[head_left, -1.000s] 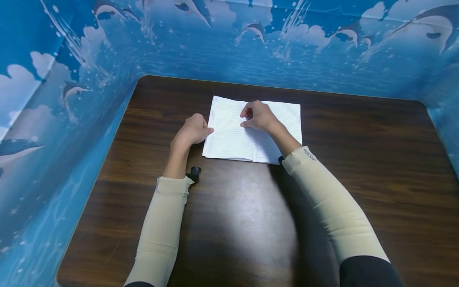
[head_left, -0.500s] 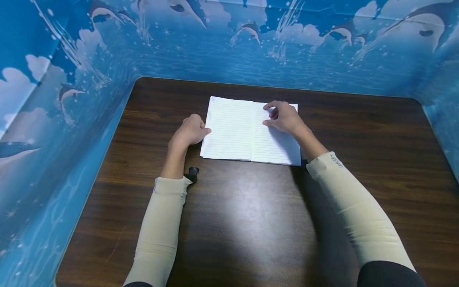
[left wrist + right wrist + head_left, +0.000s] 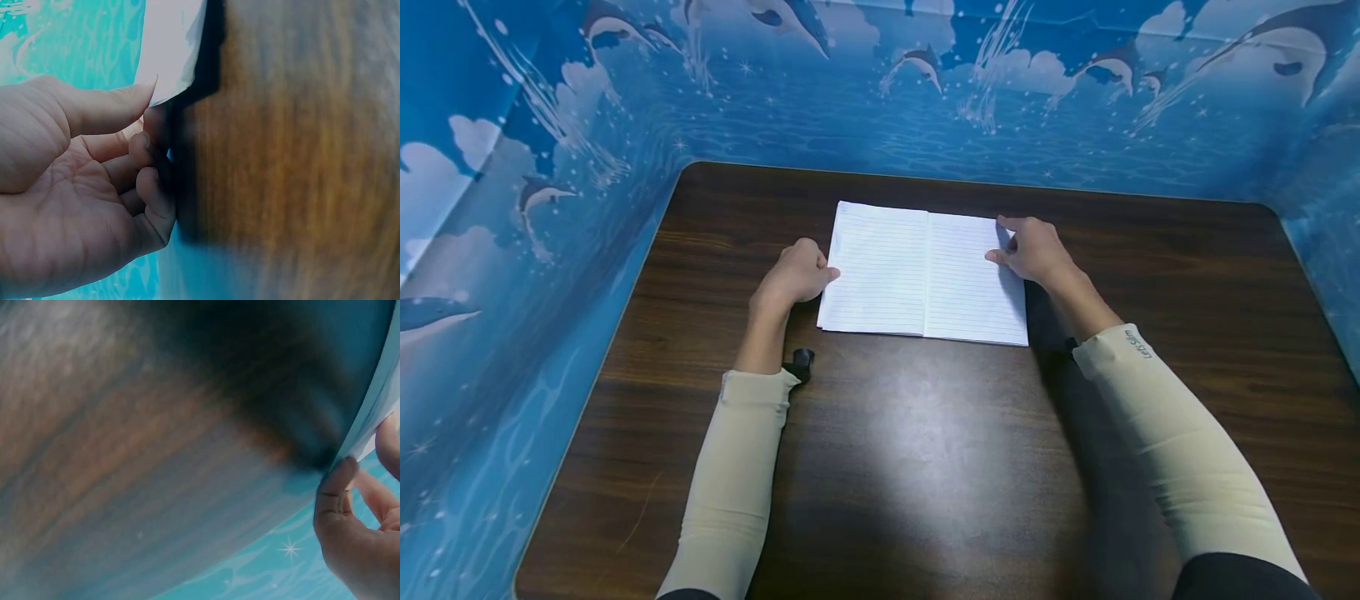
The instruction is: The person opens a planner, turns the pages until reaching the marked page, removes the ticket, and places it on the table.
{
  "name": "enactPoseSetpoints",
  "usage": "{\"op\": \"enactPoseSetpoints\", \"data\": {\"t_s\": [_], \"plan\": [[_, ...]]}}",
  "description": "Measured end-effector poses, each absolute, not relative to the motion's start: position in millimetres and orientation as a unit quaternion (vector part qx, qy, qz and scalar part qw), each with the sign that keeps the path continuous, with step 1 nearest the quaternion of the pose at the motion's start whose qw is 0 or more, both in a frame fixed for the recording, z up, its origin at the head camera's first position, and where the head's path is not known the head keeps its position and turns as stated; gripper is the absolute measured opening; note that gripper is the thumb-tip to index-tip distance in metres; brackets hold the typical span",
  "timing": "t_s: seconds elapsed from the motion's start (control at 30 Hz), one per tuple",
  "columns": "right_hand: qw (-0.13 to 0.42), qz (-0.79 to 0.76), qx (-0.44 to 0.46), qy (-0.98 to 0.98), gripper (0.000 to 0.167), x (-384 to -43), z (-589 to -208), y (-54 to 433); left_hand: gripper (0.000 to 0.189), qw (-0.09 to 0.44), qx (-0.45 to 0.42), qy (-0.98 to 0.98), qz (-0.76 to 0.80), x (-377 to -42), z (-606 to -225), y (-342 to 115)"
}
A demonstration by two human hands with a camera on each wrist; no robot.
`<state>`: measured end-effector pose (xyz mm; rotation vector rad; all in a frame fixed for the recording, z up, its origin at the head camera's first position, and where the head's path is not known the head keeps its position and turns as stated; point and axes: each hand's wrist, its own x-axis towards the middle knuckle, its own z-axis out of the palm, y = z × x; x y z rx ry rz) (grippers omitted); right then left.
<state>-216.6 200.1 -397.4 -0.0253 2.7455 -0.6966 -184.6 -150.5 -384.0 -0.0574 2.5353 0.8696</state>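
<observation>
An open lined notebook [image 3: 880, 275] lies on the dark wooden table with two white pages showing. My left hand [image 3: 797, 271] holds its left edge; in the left wrist view the left hand's thumb [image 3: 112, 109] presses on the white paper [image 3: 172, 50] while the other fingers curl below. At the upper right of the notebook is my right hand [image 3: 1037, 250], its thumb and forefinger spread apart over the right page. The right wrist view catches the right hand [image 3: 369, 544] at the paper's edge [image 3: 375, 406], thumb and fingertips close to or touching it.
The brown table [image 3: 910, 467] has rounded far corners. A blue curtain [image 3: 820, 108] printed with dolphins and clouds surrounds it at the back and sides. A small black device [image 3: 801, 364] sits at the left wrist.
My right hand has slid rightward across the notebook, from the middle near the fold to the right page's outer edge. The left hand stays at the left edge.
</observation>
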Motion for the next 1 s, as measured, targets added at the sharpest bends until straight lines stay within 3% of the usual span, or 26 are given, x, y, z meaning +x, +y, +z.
{"op": "enactPoseSetpoints", "data": {"t_s": [0.5,1.0], "plan": [[0.14,-0.161,-0.023,0.977,0.056,-214.2,-393.9,198.4,0.057,0.232,-0.025,0.921,0.313,-185.3,-383.9,-150.6],[0.133,-0.229,0.016,0.964,0.046,-208.3,-391.5,200.2,0.052,0.231,-0.029,0.92,0.315,-185.0,-385.0,-151.0]]}}
